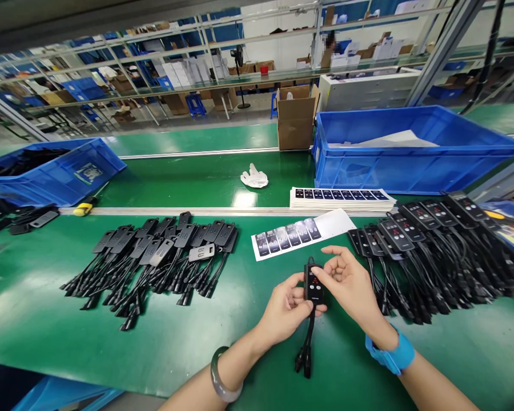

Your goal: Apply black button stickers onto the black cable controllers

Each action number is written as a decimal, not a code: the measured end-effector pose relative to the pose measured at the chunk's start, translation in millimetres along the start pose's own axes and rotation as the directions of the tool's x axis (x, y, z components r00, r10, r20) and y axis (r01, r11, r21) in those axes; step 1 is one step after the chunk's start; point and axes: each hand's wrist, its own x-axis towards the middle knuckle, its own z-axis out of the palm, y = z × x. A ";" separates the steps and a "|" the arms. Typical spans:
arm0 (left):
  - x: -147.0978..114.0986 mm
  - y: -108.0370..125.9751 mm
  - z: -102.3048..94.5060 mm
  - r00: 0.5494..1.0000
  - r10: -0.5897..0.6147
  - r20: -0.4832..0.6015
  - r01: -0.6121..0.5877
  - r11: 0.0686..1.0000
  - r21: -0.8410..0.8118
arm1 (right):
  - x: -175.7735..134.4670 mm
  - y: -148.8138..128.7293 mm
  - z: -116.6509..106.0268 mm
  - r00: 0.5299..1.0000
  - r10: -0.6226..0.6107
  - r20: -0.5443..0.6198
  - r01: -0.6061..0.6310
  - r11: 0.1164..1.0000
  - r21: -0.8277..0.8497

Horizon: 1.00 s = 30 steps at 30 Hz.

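My left hand [289, 305] grips a small black controller [314, 288] by its side and lower end. Two short cables with plugs [303, 359] hang from the controller toward me. A dark label with red marks and two pale buttons covers its face. My right hand [346, 282] has its thumb pressed on the top of that face, with the fingers curled above. Just beyond lies a partly used sheet of labels [289, 236]. Unlabelled controllers [154, 245] are heaped to the left, and labelled controllers [405, 231] are piled to the right of my right hand.
A stack of label sheets [342, 200] lies before a large blue bin [381, 165]. A white glove [254, 176] and a cardboard box [296, 123] stand farther back. At left are another blue bin [68, 177] and a yellow-handled tool [84, 207].
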 end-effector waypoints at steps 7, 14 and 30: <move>1.3 2.4 -6.2 1.000 0.006 0.008 -0.006 0.998 -0.068 | 2.6 7.7 6.2 0.971 0.097 0.218 -0.130 0.981 0.141; 4.8 3.1 -12.2 0.998 -0.001 -0.058 -0.008 0.989 -0.149 | -6.3 9.3 9.5 0.896 0.088 0.435 -0.207 0.950 0.233; 6.3 2.1 -8.4 0.993 0.022 -0.116 -0.022 1.000 0.000 | -4.5 0.3 9.7 0.917 0.073 0.392 -0.183 0.951 0.250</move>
